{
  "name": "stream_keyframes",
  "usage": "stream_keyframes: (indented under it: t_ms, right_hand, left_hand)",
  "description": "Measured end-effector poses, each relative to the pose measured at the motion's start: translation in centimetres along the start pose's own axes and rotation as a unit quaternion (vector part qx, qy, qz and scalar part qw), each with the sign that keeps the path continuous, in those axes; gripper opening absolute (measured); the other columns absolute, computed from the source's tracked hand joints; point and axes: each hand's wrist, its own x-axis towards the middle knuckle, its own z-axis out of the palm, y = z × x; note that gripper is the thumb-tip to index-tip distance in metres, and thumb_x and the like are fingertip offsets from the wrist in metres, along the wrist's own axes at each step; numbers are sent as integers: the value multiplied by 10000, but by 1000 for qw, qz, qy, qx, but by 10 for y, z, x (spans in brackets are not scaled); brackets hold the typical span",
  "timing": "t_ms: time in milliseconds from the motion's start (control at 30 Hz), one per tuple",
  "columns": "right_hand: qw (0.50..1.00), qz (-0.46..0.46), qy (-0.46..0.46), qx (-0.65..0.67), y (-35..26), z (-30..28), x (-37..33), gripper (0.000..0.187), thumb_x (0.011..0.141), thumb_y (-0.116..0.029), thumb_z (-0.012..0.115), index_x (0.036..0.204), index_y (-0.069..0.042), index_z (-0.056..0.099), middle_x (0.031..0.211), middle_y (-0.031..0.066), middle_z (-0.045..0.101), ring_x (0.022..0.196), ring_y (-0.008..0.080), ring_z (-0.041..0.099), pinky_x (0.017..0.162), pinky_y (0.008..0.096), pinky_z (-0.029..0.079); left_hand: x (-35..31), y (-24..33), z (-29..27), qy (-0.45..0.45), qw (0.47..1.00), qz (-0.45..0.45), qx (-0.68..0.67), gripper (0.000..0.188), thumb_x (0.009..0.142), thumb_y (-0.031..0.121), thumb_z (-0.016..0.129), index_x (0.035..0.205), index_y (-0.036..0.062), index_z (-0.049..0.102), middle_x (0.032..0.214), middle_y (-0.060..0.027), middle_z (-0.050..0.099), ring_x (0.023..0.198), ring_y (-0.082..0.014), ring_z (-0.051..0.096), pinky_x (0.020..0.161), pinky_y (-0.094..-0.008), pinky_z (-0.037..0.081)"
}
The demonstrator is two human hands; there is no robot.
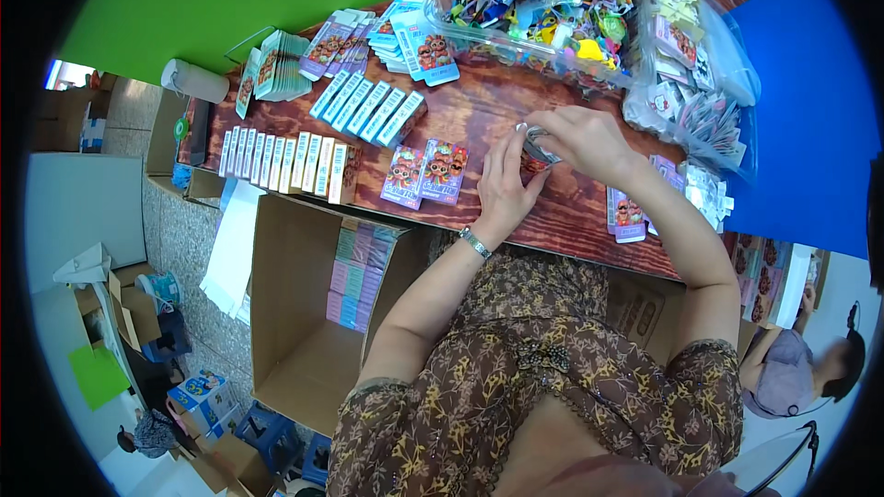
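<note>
Over the wooden-patterned table, my left hand [504, 186] steadies a small printed box [535, 159] from its left side. My right hand [589, 141] reaches over the top of the same box, its fingers closed together at the rim. Something silvery shows at the box's top, too small to make out. Just left of my left hand, two small purple printed boxes [442, 172] lie flat side by side. To the right of my right forearm are purple flat cartons [628, 218] and silvery packets [704, 198].
A clear plastic bin [543, 48] of colourful small pieces stands at the back. Rows of filled-looking boxes [285, 163] and stacks of flat cartons [281, 69] lie to the left. A bag of packets [695, 115] sits at the right. Below the table edge stands an open cardboard box [299, 313].
</note>
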Motion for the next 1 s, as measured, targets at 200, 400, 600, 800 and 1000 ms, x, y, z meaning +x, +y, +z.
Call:
stream_keyframes:
  t_ms: [200, 400, 600, 800, 1000]
  right_hand:
    - [993, -1, -59, -99, -11, 9, -10, 355, 884, -298, 714, 1175, -126, 605, 857, 81, 694, 817, 296, 708, 651, 407, 570]
    - [1000, -2, 13, -20, -24, -1, -21, 318, 841, -212, 768, 1127, -123, 661, 859, 80, 690, 776, 287, 688, 662, 405, 553]
    - [981, 34, 193, 3, -31, 35, -72, 283, 792, -110, 811, 1048, -60, 701, 1170, 124, 682, 948, 297, 693, 803, 382, 575]
    - [957, 136, 243, 85, -41, 79, -79, 348, 825, -117, 808, 1148, -45, 699, 1160, 151, 679, 966, 304, 697, 830, 385, 577]
    - [930, 205, 184, 243, -34, 70, -86, 282, 871, -72, 769, 1143, -35, 703, 1107, 127, 665, 946, 221, 706, 773, 339, 605]
  left_hand:
    - [-6, 3, 0, 11, 1000, 10, 1, 859, 751, 116, 849, 1476, -13, 408, 1364, -221, 536, 1247, -414, 536, 1023, -474, 475]
    - [-13, 4, -1, 29, 1000, -7, 2, 974, 742, 123, 859, 1526, -24, 299, 1375, -251, 523, 1250, -419, 535, 1021, -476, 473]
    - [-14, 7, 2, 60, 997, -49, -20, 1007, 753, 145, 858, 1540, -15, 250, 1382, -248, 506, 1221, -414, 546, 999, -476, 476]
    - [-26, 1, 4, 47, 997, -47, -40, 814, 764, 138, 850, 1417, 13, 380, 1356, -238, 515, 1219, -412, 548, 1002, -477, 476]
    - [-29, -8, -18, -17, 998, 23, -65, 598, 805, 71, 808, 1312, 21, 494, 1375, -221, 532, 1275, -372, 547, 1050, -432, 464]
